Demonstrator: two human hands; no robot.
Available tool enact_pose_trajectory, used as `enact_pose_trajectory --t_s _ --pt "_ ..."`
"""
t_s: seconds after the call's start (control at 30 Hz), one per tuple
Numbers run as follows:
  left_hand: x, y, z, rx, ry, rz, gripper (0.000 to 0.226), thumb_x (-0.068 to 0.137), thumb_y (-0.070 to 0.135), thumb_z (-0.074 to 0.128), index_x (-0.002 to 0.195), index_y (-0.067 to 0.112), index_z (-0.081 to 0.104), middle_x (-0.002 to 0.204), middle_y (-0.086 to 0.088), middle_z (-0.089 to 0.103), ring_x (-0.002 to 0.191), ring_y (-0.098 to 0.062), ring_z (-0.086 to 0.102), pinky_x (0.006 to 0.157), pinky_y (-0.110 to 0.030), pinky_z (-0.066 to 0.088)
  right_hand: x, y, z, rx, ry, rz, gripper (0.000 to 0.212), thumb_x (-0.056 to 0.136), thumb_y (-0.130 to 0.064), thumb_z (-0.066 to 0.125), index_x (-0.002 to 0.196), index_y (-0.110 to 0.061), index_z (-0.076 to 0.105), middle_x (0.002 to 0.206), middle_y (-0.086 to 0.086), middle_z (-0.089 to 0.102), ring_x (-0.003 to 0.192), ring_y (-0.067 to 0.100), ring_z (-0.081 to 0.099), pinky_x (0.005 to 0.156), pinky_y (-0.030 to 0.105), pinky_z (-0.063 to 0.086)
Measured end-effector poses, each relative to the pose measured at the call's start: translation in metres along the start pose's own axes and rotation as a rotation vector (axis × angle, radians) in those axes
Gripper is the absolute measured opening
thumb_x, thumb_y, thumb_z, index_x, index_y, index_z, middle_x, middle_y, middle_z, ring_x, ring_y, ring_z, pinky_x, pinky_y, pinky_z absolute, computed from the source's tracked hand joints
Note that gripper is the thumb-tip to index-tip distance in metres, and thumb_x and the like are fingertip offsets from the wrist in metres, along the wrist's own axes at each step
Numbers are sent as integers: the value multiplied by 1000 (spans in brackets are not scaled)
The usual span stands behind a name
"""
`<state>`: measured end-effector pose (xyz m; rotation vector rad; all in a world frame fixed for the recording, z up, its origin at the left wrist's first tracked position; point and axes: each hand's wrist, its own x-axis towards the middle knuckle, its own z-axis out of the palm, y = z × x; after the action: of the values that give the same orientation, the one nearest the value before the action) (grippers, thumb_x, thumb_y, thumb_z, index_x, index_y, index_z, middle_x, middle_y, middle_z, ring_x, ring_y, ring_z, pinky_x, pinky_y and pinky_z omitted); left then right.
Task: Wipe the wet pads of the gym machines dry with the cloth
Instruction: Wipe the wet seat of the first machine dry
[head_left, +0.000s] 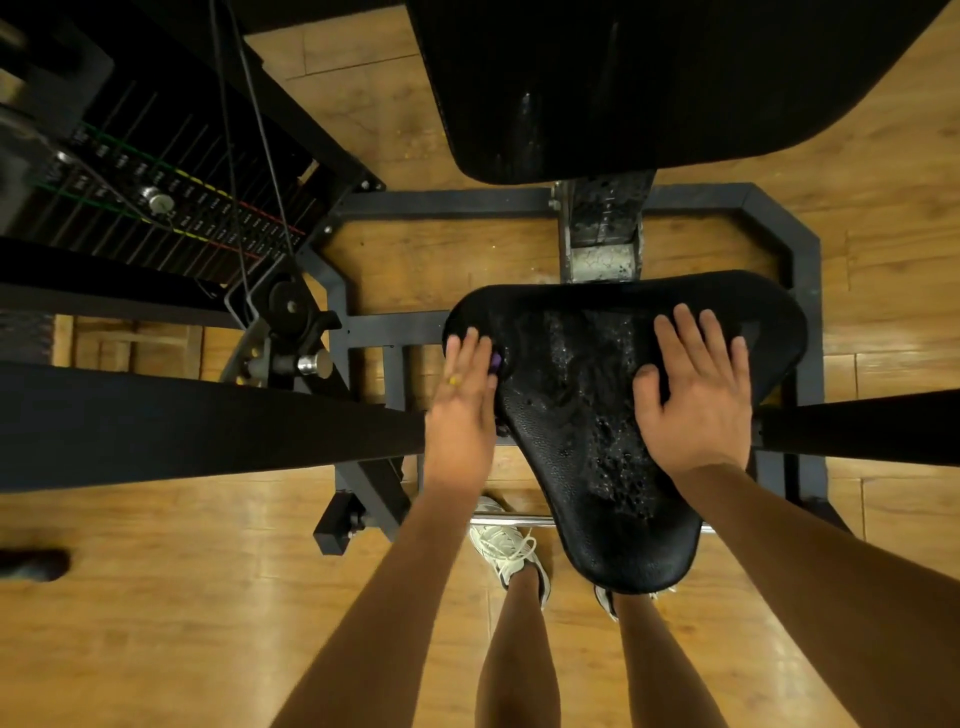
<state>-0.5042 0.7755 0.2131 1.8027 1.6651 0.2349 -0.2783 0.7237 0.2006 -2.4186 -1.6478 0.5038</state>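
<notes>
Looking straight down on a black, roughly triangular seat pad (566, 426), beaded with water droplets down its middle and glossy there. Pressing the left hand (462, 395) flat against the pad's left edge, fingers straight and close together. Grip not curled round anything, palm bearing down on a purple cloth (496, 361), showing only as small slivers beside the palm at the pad's rim. Wearing a yellow ring (454, 380) on one finger of that hand. Resting the right hand (696, 395) flat on the right side of the pad, fingers spread and straight, thumb out toward the wet patch — grip apart, holding nothing.

Beyond the seat, farther from the body: a large black back pad (649, 78), streaked with wet runs near its lower edge. Under both pads, a dark metal frame (441, 200) standing on a wooden plank floor (208, 623). To the left, a weight stack (104, 171) with green, yellow and red marks, thin cables running past it. Crossing at hand height, a long black bar (208, 421) on the left and a shorter stretch of another (857, 423) on the right, just beside the right wrist. Below the seat's narrow tip, bare legs and a white laced shoe (506, 551).
</notes>
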Motion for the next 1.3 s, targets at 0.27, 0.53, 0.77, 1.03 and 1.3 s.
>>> enact_pose_trajectory --t_s 0.27,0.53,0.77,1.03,1.3 --pt "29 17 11 -10 138 -65 43 105 12 41 148 12 42 160 2 29 149 -7 8 113 -20 15 0 -2 -1 9 2 4 54 97 -34 33 148 -16 38 157 3 29 149 20 13 121 47 9" --pt "28 18 7 7 111 -63 42 105 13 41 147 12 44 158 2 33 150 -9 12 116 -28 22 -1 -1 0 9 11 4 55 97 -34 32 147 -16 39 157 3 30 149 20 14 121 47 9" --pt "-20 19 9 -26 14 -116 46 107 18 37 153 18 33 163 7 18 149 -3 1 113 -22 16 -1 -2 -2 13 6 5 54 97 -35 32 147 -15 40 157 3 30 149 20 14 121 47 9" --pt "70 27 2 98 -5 -109 43 107 17 35 150 15 37 163 -1 21 153 -20 0 120 -48 26 -1 -1 -1 12 13 -3 53 98 -35 32 148 -16 39 158 3 29 149 19 13 122 45 7" --pt "-40 23 19 2 8 -51 45 104 9 43 149 14 39 161 4 25 150 -9 8 119 -27 13 -1 0 0 -5 2 7 53 98 -34 33 148 -17 38 158 2 29 149 19 13 122 44 6"
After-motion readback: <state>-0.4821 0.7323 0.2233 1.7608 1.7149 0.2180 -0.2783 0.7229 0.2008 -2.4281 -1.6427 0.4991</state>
